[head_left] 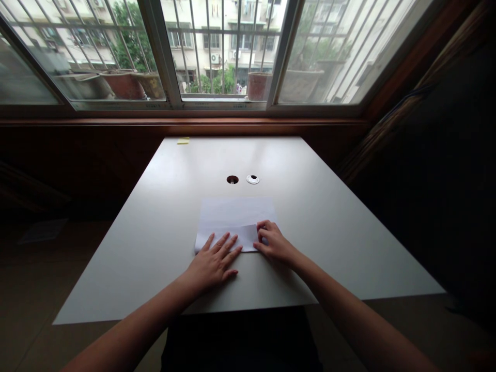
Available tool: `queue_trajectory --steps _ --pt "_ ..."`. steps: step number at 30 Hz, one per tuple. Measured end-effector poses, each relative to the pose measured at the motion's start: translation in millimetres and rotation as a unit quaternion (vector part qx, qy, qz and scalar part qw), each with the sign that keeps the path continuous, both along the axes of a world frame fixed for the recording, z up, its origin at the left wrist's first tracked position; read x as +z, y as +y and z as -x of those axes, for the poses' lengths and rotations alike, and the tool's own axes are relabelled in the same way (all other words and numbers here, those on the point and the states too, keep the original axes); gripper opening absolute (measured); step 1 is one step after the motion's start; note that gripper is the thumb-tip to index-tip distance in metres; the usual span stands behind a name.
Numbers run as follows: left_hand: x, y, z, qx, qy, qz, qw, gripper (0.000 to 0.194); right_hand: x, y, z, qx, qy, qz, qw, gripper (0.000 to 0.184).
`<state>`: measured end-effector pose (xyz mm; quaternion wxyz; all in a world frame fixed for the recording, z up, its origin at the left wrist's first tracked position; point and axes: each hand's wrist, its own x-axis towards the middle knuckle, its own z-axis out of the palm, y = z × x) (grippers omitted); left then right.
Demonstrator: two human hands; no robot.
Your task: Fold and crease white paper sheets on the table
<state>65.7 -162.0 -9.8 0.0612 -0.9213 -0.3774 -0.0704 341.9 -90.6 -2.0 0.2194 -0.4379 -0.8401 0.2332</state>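
Note:
A white sheet of paper (pixel 232 217) lies on the white table (pixel 163 206), with its near part folded over. My left hand (pixel 213 263) rests flat on the paper's near edge, fingers spread and pointing away from me. My right hand (pixel 273 243) sits at the paper's near right corner, fingers curled and pinching the folded edge there.
A round cable hole (pixel 232 179) and its white cap (pixel 252 179) sit just beyond the paper. A small yellow note (pixel 183 140) lies at the table's far edge. Behind it is a barred window (pixel 220 51) with plant pots outside. Dark floor surrounds the table.

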Motion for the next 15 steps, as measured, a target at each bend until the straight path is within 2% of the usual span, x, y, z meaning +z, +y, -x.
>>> queue_trajectory --steps 6,15 --pt "3.7 -3.1 18.6 0.017 0.013 0.010 1.000 0.066 1.9 -0.7 0.0 -0.002 -0.003 0.012 1.000 0.013" --pt "6.4 -7.0 66.7 0.019 0.004 0.040 0.999 0.063 7.1 -3.4 0.4 -0.006 -0.005 0.025 1.000 0.014"
